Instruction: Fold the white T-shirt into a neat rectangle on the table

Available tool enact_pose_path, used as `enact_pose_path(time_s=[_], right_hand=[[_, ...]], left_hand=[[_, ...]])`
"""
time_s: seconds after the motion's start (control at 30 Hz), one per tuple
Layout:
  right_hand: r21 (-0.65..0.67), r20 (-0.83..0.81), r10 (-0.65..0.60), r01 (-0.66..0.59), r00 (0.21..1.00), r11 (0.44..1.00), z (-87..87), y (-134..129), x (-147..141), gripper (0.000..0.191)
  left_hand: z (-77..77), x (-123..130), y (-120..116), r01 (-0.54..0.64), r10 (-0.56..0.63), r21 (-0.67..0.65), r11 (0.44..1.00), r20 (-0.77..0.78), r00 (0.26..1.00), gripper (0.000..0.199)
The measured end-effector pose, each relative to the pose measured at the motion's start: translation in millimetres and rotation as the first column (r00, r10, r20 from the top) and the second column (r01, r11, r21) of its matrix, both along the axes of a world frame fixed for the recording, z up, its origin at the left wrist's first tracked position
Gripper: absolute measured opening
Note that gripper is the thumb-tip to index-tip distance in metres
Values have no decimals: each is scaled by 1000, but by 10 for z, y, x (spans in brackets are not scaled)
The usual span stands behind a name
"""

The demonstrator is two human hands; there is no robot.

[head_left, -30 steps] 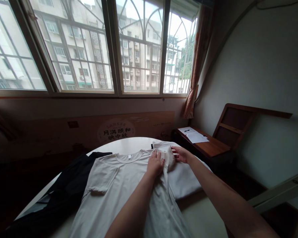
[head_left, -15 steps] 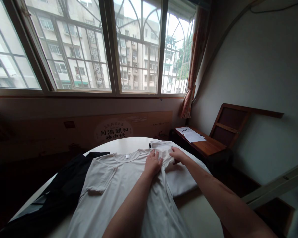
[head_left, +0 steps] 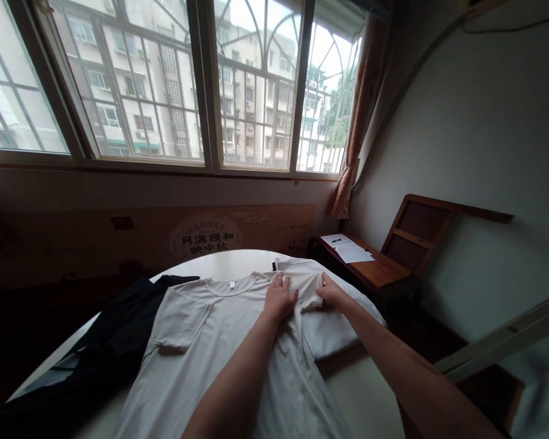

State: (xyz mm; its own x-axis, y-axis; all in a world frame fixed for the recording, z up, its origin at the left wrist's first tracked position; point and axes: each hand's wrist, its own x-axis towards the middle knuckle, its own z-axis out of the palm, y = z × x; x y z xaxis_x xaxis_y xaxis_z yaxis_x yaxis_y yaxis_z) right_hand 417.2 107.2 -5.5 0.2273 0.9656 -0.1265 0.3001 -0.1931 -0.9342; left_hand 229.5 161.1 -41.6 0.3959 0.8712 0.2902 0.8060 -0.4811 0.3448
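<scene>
A: Big picture first: the barred window (head_left: 256, 122) stretches across the far wall, and below it the round white table (head_left: 224, 260) carries the clothes.

B: And centre stage, the pale T-shirt (head_left: 210, 347), laid out with its collar at the far side! Dark clothing (head_left: 119, 323) lies beside it on the left, a white folded garment (head_left: 333, 334) by its right side, partly under that sleeve.

A: Now the hands! The left hand (head_left: 280, 299) is palm down on the shoulder, fingers loosely open, pressing cloth without gripping it.

B: Over to the right hand (head_left: 333, 294): thumb and fingers nearly closed, pinching the right-side sleeve (head_left: 308, 291) at its outer edge. How much fabric is underneath, I can't tell.

A: Where's the danger?

B: A hard tug! If that left palm presses too lightly, the shoulder could slide and skew the neckline. And the sleeve overlaps that white garment, so a low sweep might drag both.

A: Smaller still, a thin pinch could let the hem slip and curl, while uneven pressure might leave creases running towards the little collar label (head_left: 232, 285).
</scene>
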Motion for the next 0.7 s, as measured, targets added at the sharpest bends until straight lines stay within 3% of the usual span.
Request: enact_pose_path(time_s=[0.13,0.23,0.5,0.6,0.7], right_hand=[[-115,-29,-37,34,999,993,23,-43,-103,98],[-134,3,-38,38,999,990,68,-61,-135,112],[-151,155,-13,36,988,988,238,-96,-201,105],[-113,265,15,16,964,993,346,-94,-304,100],[-34,400,41,-30,916,999,488,-74,-436,94]], left_hand=[[30,11,-38,-8,8,-13,1000,25,1000,65],[30,8,-51,-8,10,-37,999,60,998,63],[-3,-26,63,49,5,-160,986,324,946,53],[24,-61,175,89,30,-212,973,501,865,48],[70,-122,305,133,84,-257,957,688,721,46]])
